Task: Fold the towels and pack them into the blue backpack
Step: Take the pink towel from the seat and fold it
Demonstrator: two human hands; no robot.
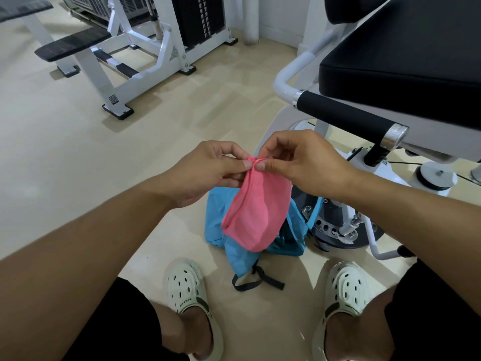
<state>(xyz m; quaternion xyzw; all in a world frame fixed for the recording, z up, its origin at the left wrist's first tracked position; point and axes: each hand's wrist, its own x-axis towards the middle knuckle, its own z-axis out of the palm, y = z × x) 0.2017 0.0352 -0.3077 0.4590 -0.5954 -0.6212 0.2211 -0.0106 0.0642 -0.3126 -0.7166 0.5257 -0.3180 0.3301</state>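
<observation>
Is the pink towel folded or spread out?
Folded: the pink towel hangs doubled from the left hand and right hand.

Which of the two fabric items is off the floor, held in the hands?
The pink towel: both hands pinch its top edge, left hand and right hand, so it hangs in the air. The blue backpack lies crumpled on the floor beneath.

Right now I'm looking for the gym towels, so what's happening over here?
A person is holding a pink towel up by its top edge, the left hand and right hand pinching it close together so it hangs folded. It hangs over a blue backpack lying on the floor between their feet, beside a weight machine. The towel is not packed yet.
</observation>
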